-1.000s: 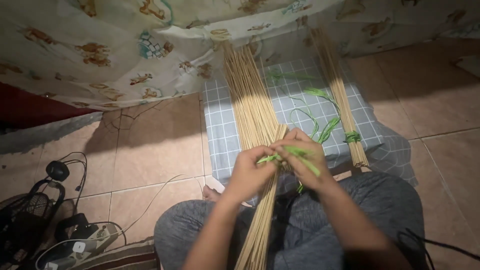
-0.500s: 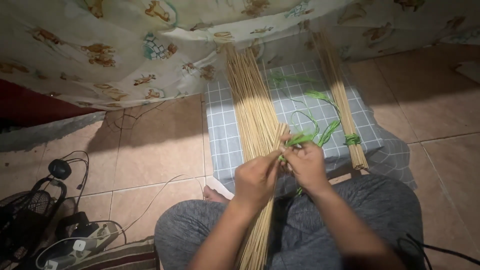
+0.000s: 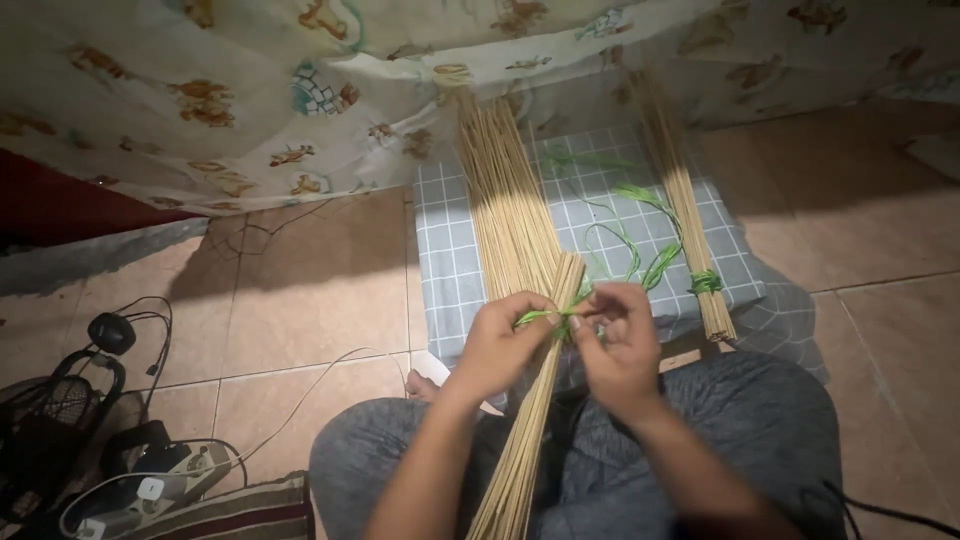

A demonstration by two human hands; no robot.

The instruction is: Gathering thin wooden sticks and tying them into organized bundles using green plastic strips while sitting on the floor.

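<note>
A thin bundle of pale sticks [image 3: 530, 420] runs from my lap up to my hands. My left hand [image 3: 503, 342] wraps around this bundle near its upper end. My right hand [image 3: 620, 345] pinches a green strip [image 3: 553, 317] that crosses the bundle between both hands. More green strips [image 3: 640, 235] lie loose on the checked cloth [image 3: 445, 260]. A wide pile of loose sticks [image 3: 505, 190] lies on that cloth, and a tied bundle [image 3: 690, 230] with a green knot lies to the right.
A patterned sheet [image 3: 250, 90] hangs across the top. Tiled floor [image 3: 310, 290] spreads left and right. At the lower left sit a small fan [image 3: 60, 410], cables and a power strip [image 3: 140, 495]. My grey-clad knees [image 3: 760, 430] fill the bottom.
My hands shifted around the bundle's upper end, with the green strip now pulled short across it between them. The camera view drifted slightly.
</note>
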